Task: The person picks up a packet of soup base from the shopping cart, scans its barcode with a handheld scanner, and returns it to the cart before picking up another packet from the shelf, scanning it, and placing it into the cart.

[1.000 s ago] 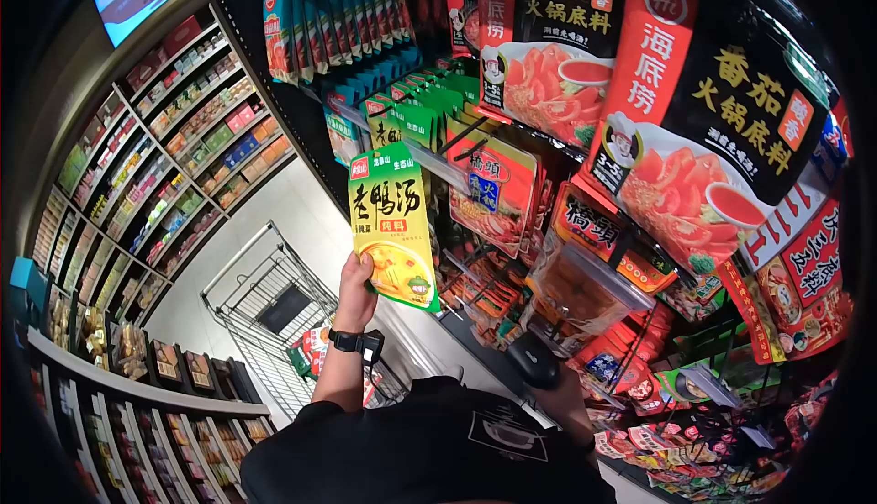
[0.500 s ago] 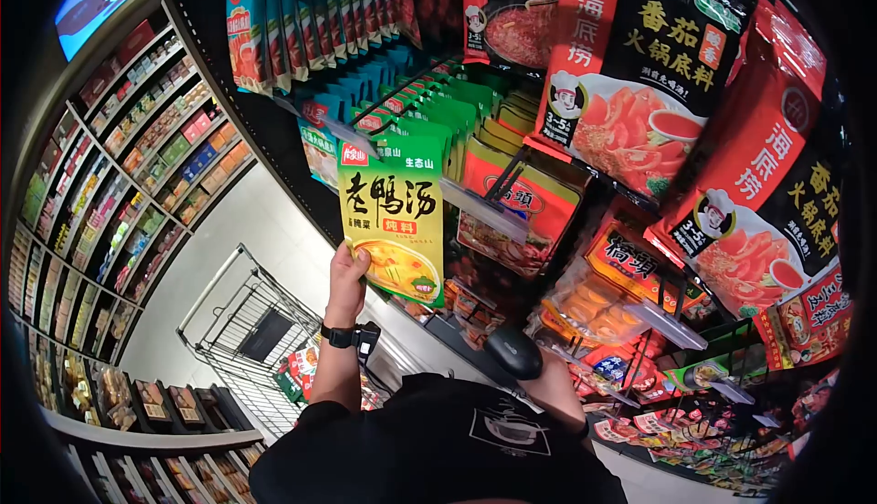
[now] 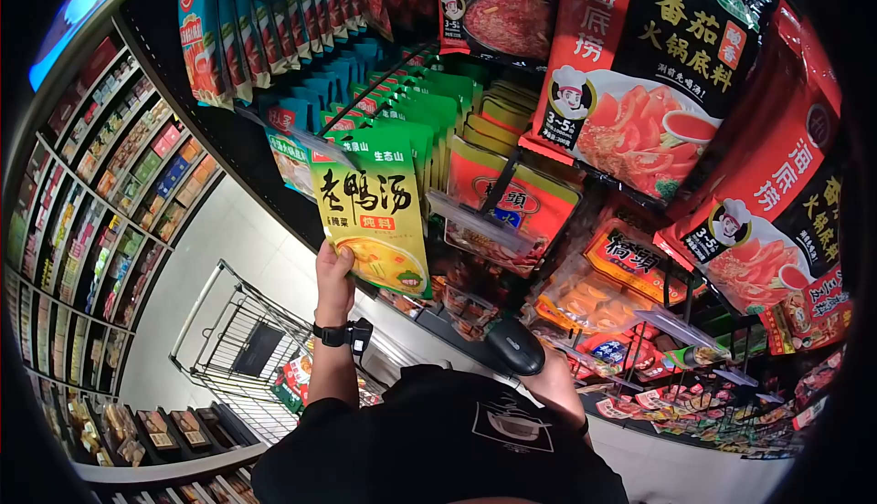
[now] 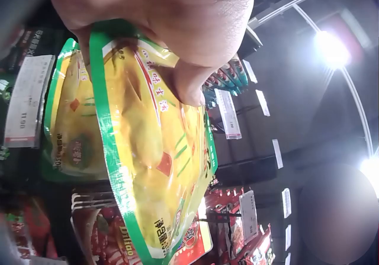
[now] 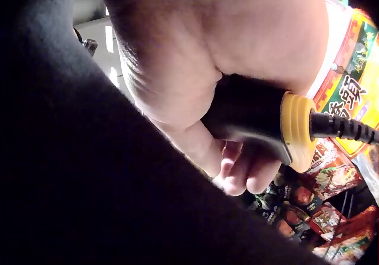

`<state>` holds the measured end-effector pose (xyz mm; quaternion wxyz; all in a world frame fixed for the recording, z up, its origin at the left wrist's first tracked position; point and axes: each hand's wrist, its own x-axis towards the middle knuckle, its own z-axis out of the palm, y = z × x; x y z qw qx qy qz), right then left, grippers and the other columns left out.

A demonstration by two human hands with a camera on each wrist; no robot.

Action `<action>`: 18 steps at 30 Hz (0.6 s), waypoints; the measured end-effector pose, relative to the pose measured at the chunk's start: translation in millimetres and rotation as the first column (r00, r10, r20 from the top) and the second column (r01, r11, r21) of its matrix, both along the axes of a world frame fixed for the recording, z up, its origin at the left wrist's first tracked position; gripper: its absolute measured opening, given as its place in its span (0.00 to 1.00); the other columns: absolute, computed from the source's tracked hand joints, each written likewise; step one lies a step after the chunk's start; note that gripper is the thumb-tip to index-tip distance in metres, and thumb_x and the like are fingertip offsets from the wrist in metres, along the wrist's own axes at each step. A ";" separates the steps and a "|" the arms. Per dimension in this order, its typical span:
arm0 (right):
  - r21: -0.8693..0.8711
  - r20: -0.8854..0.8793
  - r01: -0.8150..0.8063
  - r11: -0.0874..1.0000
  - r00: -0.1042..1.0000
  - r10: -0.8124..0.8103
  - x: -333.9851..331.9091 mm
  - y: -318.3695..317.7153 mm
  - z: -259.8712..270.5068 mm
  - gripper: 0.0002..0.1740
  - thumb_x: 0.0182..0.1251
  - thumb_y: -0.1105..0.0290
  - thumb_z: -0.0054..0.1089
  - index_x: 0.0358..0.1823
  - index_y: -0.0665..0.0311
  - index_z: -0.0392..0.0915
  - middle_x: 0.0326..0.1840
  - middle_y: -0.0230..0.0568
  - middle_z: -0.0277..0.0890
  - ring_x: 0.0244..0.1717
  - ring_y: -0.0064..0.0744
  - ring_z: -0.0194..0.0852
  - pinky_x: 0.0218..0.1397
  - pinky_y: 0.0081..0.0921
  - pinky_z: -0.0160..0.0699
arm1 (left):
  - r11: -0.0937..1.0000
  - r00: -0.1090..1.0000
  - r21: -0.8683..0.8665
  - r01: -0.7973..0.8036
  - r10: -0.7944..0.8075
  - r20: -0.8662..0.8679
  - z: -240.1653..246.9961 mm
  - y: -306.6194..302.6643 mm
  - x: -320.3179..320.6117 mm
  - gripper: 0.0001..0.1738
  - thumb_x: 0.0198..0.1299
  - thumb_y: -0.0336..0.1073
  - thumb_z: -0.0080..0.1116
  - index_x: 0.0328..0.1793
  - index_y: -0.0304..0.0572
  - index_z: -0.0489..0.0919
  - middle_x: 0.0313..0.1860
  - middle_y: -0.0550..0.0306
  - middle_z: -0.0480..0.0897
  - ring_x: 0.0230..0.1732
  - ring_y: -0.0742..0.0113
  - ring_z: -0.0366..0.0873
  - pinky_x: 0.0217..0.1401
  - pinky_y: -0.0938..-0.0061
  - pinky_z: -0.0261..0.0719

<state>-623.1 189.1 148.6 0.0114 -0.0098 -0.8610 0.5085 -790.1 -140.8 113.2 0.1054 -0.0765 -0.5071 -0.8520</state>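
My left hand (image 3: 334, 278) grips a green and yellow soup seasoning packet (image 3: 370, 216) by its lower left corner, thumb across the front. The packet stands upright in front of a row of matching green packets (image 3: 443, 111) on a rack hook. In the left wrist view the packet (image 4: 139, 135) bulges, with another like it (image 4: 77, 123) behind. My right hand (image 3: 552, 381), low near the rack, holds a black handheld barcode scanner (image 3: 513, 347). Fingers wrap the scanner's handle (image 5: 246, 105) in the right wrist view, where a yellow collar and ribbed cable show.
Large red and black hotpot base bags (image 3: 639, 84) hang at the upper right. Blue packets (image 3: 247, 29) hang at the upper left, and red packets (image 3: 512, 216) beside the green row. A shopping cart (image 3: 242, 349) stands on the left, before curved stocked shelves (image 3: 100, 203).
The head view has shifted, so the rack fills more of the picture. My left hand has brought the packet up close against the green row. The right hand keeps its hold on the scanner.
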 end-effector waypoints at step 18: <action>0.031 0.008 -0.037 0.999 0.999 0.037 -3.4 2.6 0.7 0.14 0.50 0.75 0.61 0.41 0.68 0.77 0.35 0.50 0.77 0.39 0.52 0.77 0.43 0.35 0.74 | 1.000 0.999 -0.028 0.015 -0.014 0.030 -4.7 5.4 -4.7 0.26 0.63 0.42 0.57 0.62 0.36 0.67 0.56 0.55 0.76 0.56 0.66 0.74 0.61 0.71 0.69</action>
